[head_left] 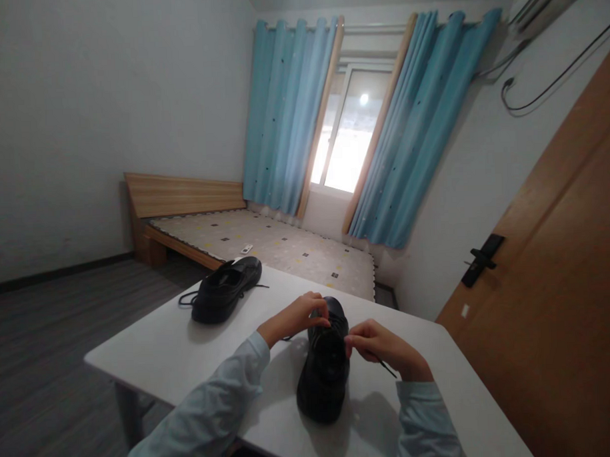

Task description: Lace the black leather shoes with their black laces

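Black shoe point(324, 374) sits mid-desk toward near edge, toe pointing at person. Left hand point(297, 317) curled over far end of it, fingers pinched on lace up by the tongue. Right hand point(382, 349) just beside shoe, pinching thin black lace end point(387, 368) trailing toward right edge. Looks like lacing/tying stage, no knot visible yet. Next bit probably needs both ends pulled even and snug. Second black shoe point(224, 291) well apart at far left corner of white desk point(154, 354), laces loose.

Bright window point(342, 137), blue curtains point(291, 115), wooden bed point(265, 243), grey floor point(43, 344).
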Motion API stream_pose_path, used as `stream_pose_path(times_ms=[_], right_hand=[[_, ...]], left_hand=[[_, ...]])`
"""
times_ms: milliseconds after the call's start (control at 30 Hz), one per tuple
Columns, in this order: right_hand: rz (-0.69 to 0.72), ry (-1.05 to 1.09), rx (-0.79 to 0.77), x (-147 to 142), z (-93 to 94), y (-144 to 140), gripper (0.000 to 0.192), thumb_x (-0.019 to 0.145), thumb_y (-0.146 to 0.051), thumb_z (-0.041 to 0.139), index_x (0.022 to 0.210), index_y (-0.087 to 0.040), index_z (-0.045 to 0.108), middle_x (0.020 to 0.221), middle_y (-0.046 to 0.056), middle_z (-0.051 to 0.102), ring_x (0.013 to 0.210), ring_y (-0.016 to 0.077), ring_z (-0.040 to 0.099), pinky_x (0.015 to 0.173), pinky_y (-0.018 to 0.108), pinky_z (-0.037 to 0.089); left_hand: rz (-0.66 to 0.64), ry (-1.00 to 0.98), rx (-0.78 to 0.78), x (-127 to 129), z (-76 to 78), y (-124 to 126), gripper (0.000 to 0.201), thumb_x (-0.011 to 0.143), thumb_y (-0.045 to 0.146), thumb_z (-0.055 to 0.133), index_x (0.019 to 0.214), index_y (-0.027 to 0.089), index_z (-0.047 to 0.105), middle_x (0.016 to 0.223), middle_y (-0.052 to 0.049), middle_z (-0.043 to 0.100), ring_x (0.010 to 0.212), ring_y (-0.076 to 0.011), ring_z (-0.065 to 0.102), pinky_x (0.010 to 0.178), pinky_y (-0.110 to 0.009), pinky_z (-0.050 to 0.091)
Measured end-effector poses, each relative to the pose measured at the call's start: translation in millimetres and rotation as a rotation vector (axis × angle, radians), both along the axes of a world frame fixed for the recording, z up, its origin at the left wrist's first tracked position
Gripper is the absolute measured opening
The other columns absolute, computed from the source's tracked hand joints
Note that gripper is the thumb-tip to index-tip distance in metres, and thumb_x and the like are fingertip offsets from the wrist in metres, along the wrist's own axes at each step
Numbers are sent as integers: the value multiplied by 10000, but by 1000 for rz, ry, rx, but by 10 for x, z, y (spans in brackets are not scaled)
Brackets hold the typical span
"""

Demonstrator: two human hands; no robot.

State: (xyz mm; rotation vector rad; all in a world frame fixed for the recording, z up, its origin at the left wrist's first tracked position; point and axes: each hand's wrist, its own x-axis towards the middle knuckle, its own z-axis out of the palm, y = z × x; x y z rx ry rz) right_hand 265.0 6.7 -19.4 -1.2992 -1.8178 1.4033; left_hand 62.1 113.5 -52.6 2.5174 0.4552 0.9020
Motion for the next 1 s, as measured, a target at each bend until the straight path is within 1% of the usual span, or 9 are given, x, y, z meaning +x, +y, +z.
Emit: stream_pose_path(times_ms=[133, 267, 367, 500, 633, 700, 867, 933, 1000], right_hand=[[-12, 90, 96, -105, 11, 0, 381, 830, -457, 527, 875, -107, 670, 410, -92, 347, 375, 40, 256, 388, 198, 150], [-48, 149, 93, -167, -9, 23, 368, 832, -424, 526, 1019, -127, 637, 449, -91, 354, 392, 46, 255, 389, 198, 146], [-84, 175, 102, -154, -43, 53, 336, 823, -362, 528, 1037, -127, 638, 445, -92, 345, 387, 47, 251, 386, 203, 139], [-129, 165, 127, -122, -85, 87, 324, 798, -307, 514, 1016, -118, 663, 450, -80, 382, 376, 45, 264, 383, 208, 145], [-188, 155, 127, -117, -112, 106, 356, 774, -264, 487, 1033, -99, 669, 433, -80, 382, 364, 45, 261, 378, 203, 147], [-216, 154, 102, -119, -124, 113, 379, 754, -249, 483, 1048, -92, 665, 421, -83, 388, 353, 42, 253, 373, 201, 139], [-242, 164, 43, -112, -145, 125, 415, 739, -256, 497, 1086, -87, 648, 406, -79, 425, 335, 39, 257, 366, 201, 122], [-235, 191, 30, -108, -144, 124, 417, 740, -277, 526, 1091, -87, 645, 409, -80, 425, 340, 37, 254, 367, 200, 119], [-231, 228, 8, -109, -136, 120, 430, 738, -304, 568, 1109, -95, 637, 419, -84, 423, 347, 32, 246, 371, 197, 113]], left_hand=[[-9, 9, -93, 10, 13, -11, 176, 777, 322, 629, 751, 149, 606, 743, -3, 560, 688, -118, 492, 646, -218, 386], [-8, 20, -196, 17, 18, -22, 142, 773, 287, 618, 762, 145, 607, 715, 4, 579, 648, -104, 496, 603, -196, 388], [-1, 18, -240, 8, 35, -42, 177, 766, 313, 620, 754, 137, 619, 696, 1, 587, 626, -101, 490, 586, -194, 386], [-20, 26, -298, -40, 84, -77, 224, 748, 358, 630, 768, 135, 639, 697, -7, 610, 630, -106, 514, 598, -201, 403], [-88, 73, -395, -101, 122, -86, 134, 720, 218, 623, 829, 145, 644, 743, -10, 631, 682, -114, 551, 629, -206, 431], [-112, 86, -423, -122, 125, -82, 156, 687, 132, 607, 840, 143, 635, 766, -9, 631, 691, -112, 552, 631, -206, 436], [-149, 95, -404, -139, 106, -69, 247, 642, 49, 584, 867, 150, 594, 768, 11, 596, 687, -105, 535, 620, -207, 445], [-139, 68, -318, -137, 99, -56, 190, 656, 58, 580, 823, 147, 598, 768, 6, 580, 676, -101, 525, 608, -201, 439], [-113, 18, -180, -135, 100, -42, 97, 694, 89, 576, 764, 142, 617, 794, -15, 573, 678, -100, 521, 610, -197, 429]])
